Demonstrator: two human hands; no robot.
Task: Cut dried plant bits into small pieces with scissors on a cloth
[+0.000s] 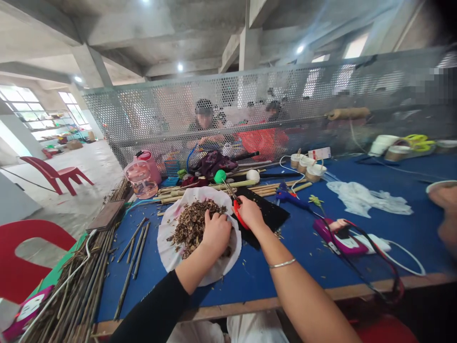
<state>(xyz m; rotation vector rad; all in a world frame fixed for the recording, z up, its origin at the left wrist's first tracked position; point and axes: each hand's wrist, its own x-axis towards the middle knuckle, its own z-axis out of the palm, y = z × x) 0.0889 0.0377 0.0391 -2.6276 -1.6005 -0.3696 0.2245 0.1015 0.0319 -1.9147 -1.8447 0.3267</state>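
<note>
My left hand (216, 232) rests on the right part of a heap of brown dried plant pieces (193, 221). Its fingers are apart, with some fingertips hidden among the pieces. The heap lies on a round white cloth-like sheet or shallow dish (167, 262). Just right of it, my right hand (250, 213) is closed round the red handles of a pair of scissors (238, 212). The scissor blades point up and away from me. A black flat sheet (273, 214) lies under and beside this hand on the blue table (257, 286).
Bundled thin sticks (82, 286) line the left edge, with cut sticks (134, 252) nearby. A pink jug (150, 166), bamboo canes (178, 193) and a blue glue gun (291, 196) lie further back. A purple power strip (339, 240) with cables sits right. Mesh screen (160, 119) stands behind.
</note>
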